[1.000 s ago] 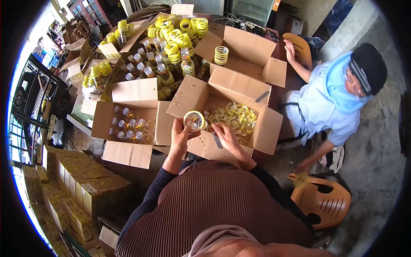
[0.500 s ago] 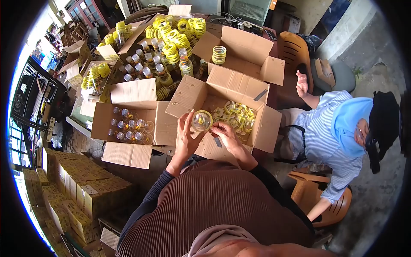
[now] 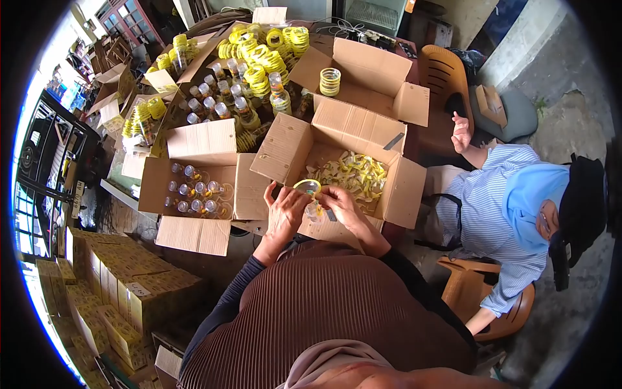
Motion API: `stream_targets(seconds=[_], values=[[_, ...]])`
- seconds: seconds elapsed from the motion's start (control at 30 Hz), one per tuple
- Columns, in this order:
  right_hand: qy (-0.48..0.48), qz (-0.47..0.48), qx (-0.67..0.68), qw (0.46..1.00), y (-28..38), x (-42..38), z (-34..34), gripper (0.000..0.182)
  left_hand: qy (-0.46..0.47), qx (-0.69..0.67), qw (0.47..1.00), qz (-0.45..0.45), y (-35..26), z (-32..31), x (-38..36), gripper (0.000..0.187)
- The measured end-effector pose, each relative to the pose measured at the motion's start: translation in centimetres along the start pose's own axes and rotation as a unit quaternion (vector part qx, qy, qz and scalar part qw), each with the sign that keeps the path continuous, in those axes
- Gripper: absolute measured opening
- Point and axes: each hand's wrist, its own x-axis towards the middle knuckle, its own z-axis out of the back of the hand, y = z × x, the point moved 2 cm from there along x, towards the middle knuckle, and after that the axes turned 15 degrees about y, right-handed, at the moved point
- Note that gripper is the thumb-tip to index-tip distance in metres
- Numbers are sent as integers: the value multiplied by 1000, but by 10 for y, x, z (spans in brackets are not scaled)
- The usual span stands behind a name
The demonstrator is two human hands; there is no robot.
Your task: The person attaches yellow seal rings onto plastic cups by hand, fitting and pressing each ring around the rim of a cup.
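Between both hands, at the near edge of an open carton, is a clear glass (image 3: 307, 188) with a yellow rim, tilted so its side shows below the rim. My left hand (image 3: 287, 211) has its fingers round the glass's left side. My right hand (image 3: 341, 205) pinches at its right side near the rim. Beyond the hands, the open carton (image 3: 282, 148) holds many yellow and whitish strips (image 3: 363, 176). To the left, another open carton (image 3: 152, 185) contains several clear glasses (image 3: 199, 188) standing in rows.
Yellow ring stacks (image 3: 259, 55) and more glasses (image 3: 223, 91) crowd the far table. A third carton (image 3: 372, 61) holds a ringed stack (image 3: 330, 82). A person in a striped shirt (image 3: 486, 188) is at the right, near orange chairs (image 3: 447, 78). Printed boxes (image 3: 129, 279) are stacked lower left.
The glass has tilted, so its side now shows below the rim. My left hand has turned over it. The person at the right has shifted slightly downward.
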Motion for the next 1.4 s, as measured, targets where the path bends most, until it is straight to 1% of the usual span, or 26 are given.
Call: stream_targets(seconds=[0.07,0.13,0.17,0.23,0.27,0.33,0.43,0.47,0.57,0.63,0.7,0.73,0.77,0.83,0.87,0.9,0.97,1.03,1.1,1.13,1.17,1.2,1.23,1.3,1.33,1.4], values=[[-4,-2,5,1000,-1,0,0,17,-3,-1,1000,-1,-2,0,2,10],[-21,-2,-69,997,3,-2,1,16,8,-1,1000,-2,-1,0,2,10],[-21,-2,-69,997,2,-2,1,16,19,-1,1000,-4,-1,0,2,9],[-60,63,-197,977,4,-3,2,14,22,-8,1000,-5,0,1,1,9],[-60,63,-196,977,2,-3,4,14,25,-15,1000,-6,0,2,0,9],[-141,95,-281,945,-3,-2,19,13,21,-38,999,-4,2,7,1,8],[-171,64,-285,941,-12,4,38,12,20,-65,998,5,5,11,0,6],[-207,55,-308,927,-14,3,43,10,12,-83,996,11,8,9,-2,4],[-217,72,-302,925,-16,3,56,9,5,-117,993,25,17,10,-2,4],[-208,72,-280,934,-13,3,52,5,7,-164,986,31,21,10,-1,5],[-150,181,-243,941,-7,5,44,8,21,-180,983,33,22,11,2,7],[-124,142,-330,925,11,-1,37,13,23,-214,975,49,21,11,3,7],[-125,143,-329,925,19,-3,33,13,24,-246,967,65,21,11,5,7],[-38,138,-263,954,29,-3,19,13,32,-263,962,63,20,11,8,7],[-26,138,-269,953,37,-6,14,14,39,-280,957,63,20,10,10,7],[-27,139,-269,953,36,-4,13,14,39,-280,957,62,20,9,12,7],[-29,212,-301,929,38,-3,12,15,36,-272,961,35,20,7,16,8],[-28,222,-299,928,41,-4,12,15,43,-251,967,13,17,10,21,9],[-12,197,-322,926,42,-5,15,13,51,-231,972,-8,13,13,25,10],[-13,197,-322,926,43,-6,17,13,49,-199,978,-22,11,13,26,9],[-6,173,-335,926,42,-7,18,12,47,-168,984,-37,9,14,27,9],[1,148,-348,926,40,-8,19,11,47,-168,984,-39,9,14,28,9],[-1,148,-348,926,38,-8,21,11,45,-160,985,-41,8,14,29,9],[-24,92,-272,957,31,-7,26,12,44,-153,986,-45,8,14,30,9],[-25,93,-272,957,30,-7,27,12,34,-150,987,-44,10,14,31,9],[-81,102,-267,955,29,-9,31,14,26,-146,988,-42,12,15,30,10]])
